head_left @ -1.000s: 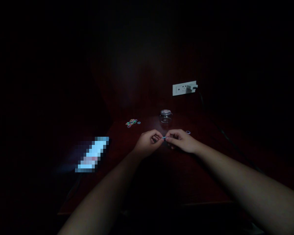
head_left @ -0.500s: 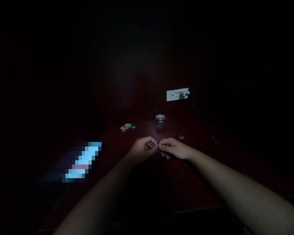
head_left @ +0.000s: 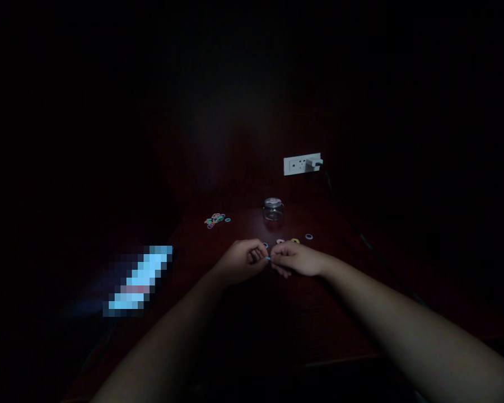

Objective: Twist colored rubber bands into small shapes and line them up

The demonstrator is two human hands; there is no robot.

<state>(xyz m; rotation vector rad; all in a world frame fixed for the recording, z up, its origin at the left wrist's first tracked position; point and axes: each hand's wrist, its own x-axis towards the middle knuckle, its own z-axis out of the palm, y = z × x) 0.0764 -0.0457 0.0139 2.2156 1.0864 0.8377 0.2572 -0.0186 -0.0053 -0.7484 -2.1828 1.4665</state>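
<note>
Drawn toward the near edge of the tabletop (head_left: pixel 327 313), the left hand (head_left: pixel 243 260) and right hand (head_left: pixel 303 258) have uncovered a pink band (head_left: pixel 280 242) and a yellow band (head_left: pixel 294 240). In their narrow grip a blue band (head_left: pixel 268 258) is pinched by fingertips, nearer than the lidded jar (head_left: pixel 273 211). Light, even pressure should be kept.

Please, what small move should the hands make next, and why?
I would probably lower the small blue band to the table and release it, because the left hand and right hand seem to pinch it together, while a pink band and a yellow band lie just beyond the right hand.
</note>
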